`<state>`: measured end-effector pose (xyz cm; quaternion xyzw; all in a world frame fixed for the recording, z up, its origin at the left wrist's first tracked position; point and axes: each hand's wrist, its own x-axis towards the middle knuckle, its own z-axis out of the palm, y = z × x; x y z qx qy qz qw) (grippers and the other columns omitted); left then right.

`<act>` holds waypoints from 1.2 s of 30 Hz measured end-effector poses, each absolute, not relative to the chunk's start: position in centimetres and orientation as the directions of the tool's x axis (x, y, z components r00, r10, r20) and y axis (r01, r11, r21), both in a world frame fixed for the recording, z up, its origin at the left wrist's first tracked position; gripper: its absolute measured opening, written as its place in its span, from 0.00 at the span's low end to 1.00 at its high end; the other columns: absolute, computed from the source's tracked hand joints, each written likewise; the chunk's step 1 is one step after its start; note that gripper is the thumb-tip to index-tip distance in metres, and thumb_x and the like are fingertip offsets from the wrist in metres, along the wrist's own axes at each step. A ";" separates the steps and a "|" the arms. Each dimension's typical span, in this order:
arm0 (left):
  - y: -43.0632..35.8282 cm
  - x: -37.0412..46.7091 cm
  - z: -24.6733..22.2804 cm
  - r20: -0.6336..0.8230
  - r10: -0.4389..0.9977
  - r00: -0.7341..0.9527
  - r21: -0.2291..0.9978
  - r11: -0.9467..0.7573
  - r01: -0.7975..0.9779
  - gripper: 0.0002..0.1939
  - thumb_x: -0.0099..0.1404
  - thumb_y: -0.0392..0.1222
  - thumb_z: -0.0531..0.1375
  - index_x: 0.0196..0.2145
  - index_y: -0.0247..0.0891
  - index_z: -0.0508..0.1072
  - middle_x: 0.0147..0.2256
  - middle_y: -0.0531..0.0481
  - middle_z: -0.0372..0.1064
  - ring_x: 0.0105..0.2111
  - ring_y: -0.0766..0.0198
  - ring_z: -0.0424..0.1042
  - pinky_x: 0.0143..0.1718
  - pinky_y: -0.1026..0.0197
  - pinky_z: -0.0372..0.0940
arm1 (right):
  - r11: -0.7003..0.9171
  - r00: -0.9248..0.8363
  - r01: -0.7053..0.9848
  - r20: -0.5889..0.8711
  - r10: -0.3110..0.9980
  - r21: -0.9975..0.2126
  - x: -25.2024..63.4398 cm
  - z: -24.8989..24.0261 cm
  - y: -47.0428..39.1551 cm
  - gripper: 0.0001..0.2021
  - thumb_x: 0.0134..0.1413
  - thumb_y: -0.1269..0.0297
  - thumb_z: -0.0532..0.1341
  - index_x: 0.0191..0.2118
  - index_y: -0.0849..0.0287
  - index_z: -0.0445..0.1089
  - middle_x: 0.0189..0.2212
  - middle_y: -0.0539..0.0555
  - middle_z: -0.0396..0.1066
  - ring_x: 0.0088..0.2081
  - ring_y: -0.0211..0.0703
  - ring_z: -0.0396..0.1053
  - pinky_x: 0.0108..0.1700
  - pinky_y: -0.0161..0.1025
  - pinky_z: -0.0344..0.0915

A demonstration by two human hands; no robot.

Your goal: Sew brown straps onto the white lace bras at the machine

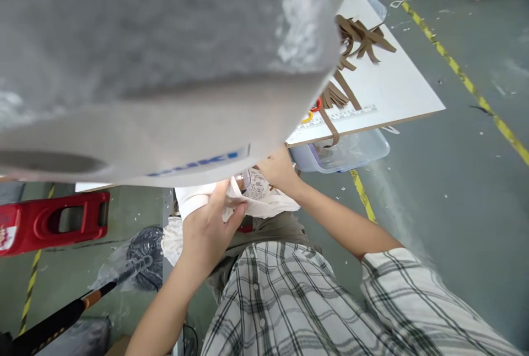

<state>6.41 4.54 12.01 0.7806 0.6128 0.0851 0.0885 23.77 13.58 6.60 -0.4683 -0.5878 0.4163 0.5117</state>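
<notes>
A sewing machine (215, 119) with blue lettering on its pale side looms large and hides much of the work beneath it. Below its edge, my left hand (209, 229) pinches white fabric (268, 205) between thumb and fingers. A patterned, lace-like piece (255, 184) lies among the folds, and more lacy cloth (172, 237) hangs down beside my left hand. My right hand (281, 170) is at the far side of the same fabric, close under the machine. Its fingers are mostly covered by the machine, so their grip does not show.
A white tabletop (409, 86) at the right carries brown strips (363, 39), a ruler (347, 116) and orange and yellow scissor-like handles (307, 118). Under its edge sits a clear plastic bin (355, 149). A red stool (88, 215) stands left, near a plastic-wrapped dark round object (146, 251).
</notes>
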 end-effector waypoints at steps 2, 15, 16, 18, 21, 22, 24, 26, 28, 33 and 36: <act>4.5 6.6 12.1 0.037 0.966 0.256 0.251 -0.257 0.933 0.31 0.67 0.53 0.60 0.64 0.40 0.62 0.25 0.53 0.75 0.18 0.66 0.66 0.20 0.64 0.49 | 0.175 0.017 0.052 0.176 0.984 -0.983 23.9 6.4 12.8 0.16 0.63 0.53 0.58 0.52 0.54 0.62 0.47 0.56 0.68 0.31 0.38 0.65 0.36 0.39 0.69; 3.7 5.8 10.2 0.283 0.937 0.203 0.278 -0.283 0.918 0.48 0.65 0.64 0.56 0.69 0.32 0.42 0.58 0.25 0.66 0.35 0.52 0.79 0.27 0.60 0.66 | 0.058 -0.077 -0.115 0.067 0.995 -0.992 24.5 6.0 9.5 0.15 0.63 0.50 0.60 0.49 0.53 0.65 0.39 0.52 0.68 0.37 0.39 0.67 0.38 0.37 0.66; 3.6 6.0 9.9 0.290 0.935 0.206 0.283 -0.289 0.915 0.49 0.66 0.64 0.55 0.70 0.32 0.39 0.61 0.23 0.60 0.40 0.48 0.79 0.28 0.59 0.68 | 0.052 -0.086 -0.098 0.061 0.994 -0.994 24.6 6.2 9.2 0.16 0.62 0.49 0.59 0.49 0.54 0.64 0.39 0.53 0.68 0.38 0.40 0.68 0.39 0.37 0.67; 3.1 6.5 9.5 0.276 0.937 0.214 0.310 -0.297 0.903 0.51 0.66 0.63 0.56 0.71 0.33 0.34 0.65 0.21 0.53 0.49 0.43 0.76 0.33 0.57 0.71 | 0.069 -0.107 -0.029 0.072 0.992 -0.997 24.9 6.6 8.6 0.18 0.61 0.47 0.59 0.47 0.55 0.64 0.40 0.54 0.69 0.41 0.43 0.69 0.41 0.38 0.67; 1.1 8.2 8.8 0.283 0.922 0.265 0.351 -0.356 0.866 0.55 0.65 0.59 0.60 0.71 0.32 0.30 0.66 0.21 0.52 0.59 0.40 0.67 0.44 0.52 0.73 | 0.160 -0.177 0.182 0.128 0.976 -0.970 25.5 7.3 7.0 0.22 0.57 0.45 0.63 0.48 0.57 0.66 0.44 0.57 0.71 0.46 0.48 0.70 0.45 0.42 0.67; 0.2 8.8 8.5 0.292 0.906 0.305 0.356 -0.399 0.845 0.55 0.65 0.57 0.61 0.71 0.31 0.29 0.65 0.21 0.52 0.61 0.39 0.65 0.48 0.50 0.72 | 0.173 -0.202 0.231 0.127 0.971 -0.957 25.7 7.5 6.4 0.22 0.57 0.46 0.63 0.49 0.57 0.67 0.44 0.58 0.72 0.46 0.49 0.70 0.46 0.43 0.66; -1.7 9.8 8.2 0.284 0.869 0.406 0.382 -0.491 0.783 0.55 0.65 0.54 0.62 0.71 0.30 0.29 0.65 0.20 0.52 0.63 0.38 0.61 0.54 0.45 0.68 | 0.122 -0.228 0.211 0.073 0.971 -0.970 26.3 7.6 5.0 0.18 0.60 0.49 0.61 0.48 0.57 0.69 0.43 0.56 0.74 0.45 0.48 0.71 0.46 0.43 0.67; -3.1 10.0 8.5 0.208 0.849 0.485 0.483 -0.521 0.704 0.53 0.66 0.53 0.61 0.71 0.29 0.31 0.63 0.21 0.57 0.61 0.39 0.64 0.54 0.44 0.69 | -0.007 -0.207 0.059 -0.019 0.978 -0.998 27.1 7.7 3.8 0.14 0.63 0.52 0.59 0.44 0.57 0.72 0.39 0.54 0.75 0.40 0.44 0.72 0.42 0.40 0.67; -3.5 9.4 9.5 0.086 0.863 0.498 0.615 -0.440 0.655 0.42 0.68 0.49 0.59 0.70 0.32 0.42 0.53 0.30 0.72 0.50 0.47 0.76 0.45 0.51 0.74 | -0.149 -0.182 -0.101 -0.129 0.975 -0.984 27.9 7.8 3.0 0.14 0.60 0.51 0.62 0.39 0.58 0.73 0.33 0.52 0.73 0.34 0.40 0.71 0.36 0.37 0.66; -1.3 7.7 13.1 0.325 0.835 0.443 0.555 -0.548 0.626 0.18 0.69 0.35 0.55 0.55 0.38 0.68 0.50 0.39 0.74 0.52 0.53 0.74 0.52 0.50 0.70 | -0.321 -0.485 -0.144 -0.216 0.848 -0.936 28.8 8.6 2.7 0.16 0.57 0.49 0.64 0.36 0.60 0.73 0.26 0.49 0.70 0.25 0.35 0.64 0.26 0.33 0.59; 0.4 7.8 13.6 0.319 0.709 0.630 0.385 -0.704 0.597 0.17 0.68 0.36 0.54 0.55 0.34 0.68 0.55 0.36 0.70 0.59 0.49 0.67 0.61 0.43 0.61 | -0.008 -0.641 0.095 -0.067 0.765 -0.995 28.2 9.1 2.8 0.13 0.63 0.55 0.59 0.35 0.59 0.74 0.28 0.50 0.72 0.30 0.38 0.67 0.32 0.35 0.61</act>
